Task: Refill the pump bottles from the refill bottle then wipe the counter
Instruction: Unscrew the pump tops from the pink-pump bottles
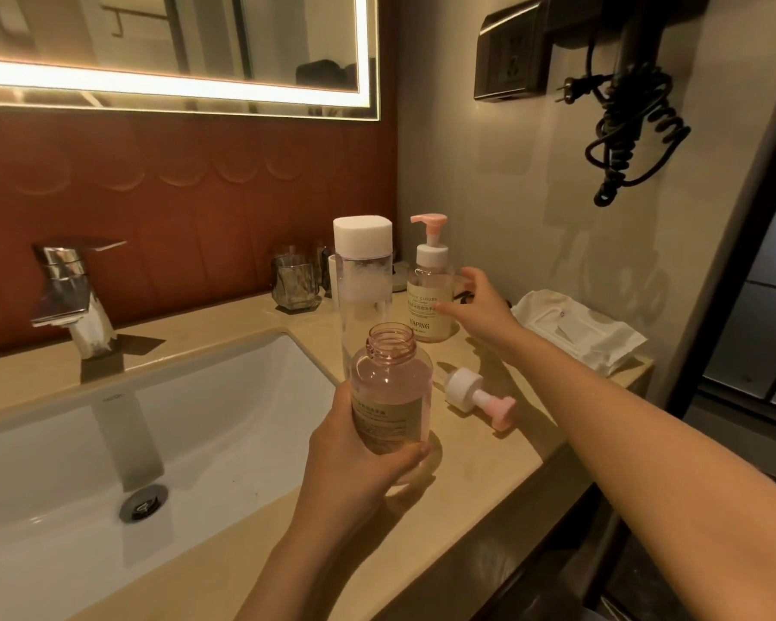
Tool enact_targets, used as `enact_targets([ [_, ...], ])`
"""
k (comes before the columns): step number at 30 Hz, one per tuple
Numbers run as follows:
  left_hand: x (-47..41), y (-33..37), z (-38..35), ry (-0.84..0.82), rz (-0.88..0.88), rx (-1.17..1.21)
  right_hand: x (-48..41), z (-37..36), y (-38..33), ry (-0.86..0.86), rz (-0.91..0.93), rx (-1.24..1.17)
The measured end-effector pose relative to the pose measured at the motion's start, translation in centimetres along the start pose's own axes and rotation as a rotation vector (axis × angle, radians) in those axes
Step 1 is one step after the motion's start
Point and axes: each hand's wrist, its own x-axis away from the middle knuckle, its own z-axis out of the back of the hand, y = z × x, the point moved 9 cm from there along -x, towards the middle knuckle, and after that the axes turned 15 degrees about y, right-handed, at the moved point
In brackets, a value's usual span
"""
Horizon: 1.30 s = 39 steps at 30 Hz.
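My left hand (359,445) grips an uncapped pump bottle (390,387) of pinkish liquid, upright on the beige counter (480,463). Its pink-and-white pump head (478,396) lies on its side on the counter just to the right. Behind stands the tall clear refill bottle (363,280) with a white cap. A second pump bottle (428,293), pump still on, stands to its right. My right hand (480,302) reaches toward that second bottle with fingers spread, close to its right side; whether it touches is unclear.
A white sink (108,441) with a chrome faucet (70,293) fills the left. Glass tumblers (294,280) stand by the back wall. A folded white cloth (579,329) lies at the counter's right end. A hair dryer's coiled cord (632,132) hangs on the right wall.
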Motion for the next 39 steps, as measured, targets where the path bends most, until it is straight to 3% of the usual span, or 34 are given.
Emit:
enact_targets([
  [4,0.4,-0.4,0.0,0.041,0.016,0.026,-2.8,-2.5,0.9,0.007,-0.103,-0.024],
  [14,0.3,-0.7,-0.6,0.047,0.049,0.001,-5.5,-5.9,1.4,0.159,-0.118,0.116],
  [21,0.3,-1.1,-0.6,0.055,-0.003,-0.037,-5.4,-3.5,-0.8,0.3,0.008,0.01],
  [25,0.1,-1.0,-0.3,0.083,-0.043,-0.186,-5.0,0.4,-5.8,0.356,0.129,-0.101],
  [29,-0.5,-1.0,0.0,0.129,-0.073,-0.432,-2.9,4.4,-9.7,0.308,0.231,-0.116],
  [36,-1.1,-0.4,-0.2,-0.004,-0.081,-0.909,4.6,9.3,-11.8,0.2,0.297,-0.155],
  [39,-0.9,-1.3,1.1,-0.039,0.002,-0.933,7.2,10.2,-11.6,0.151,0.296,-0.174],
])
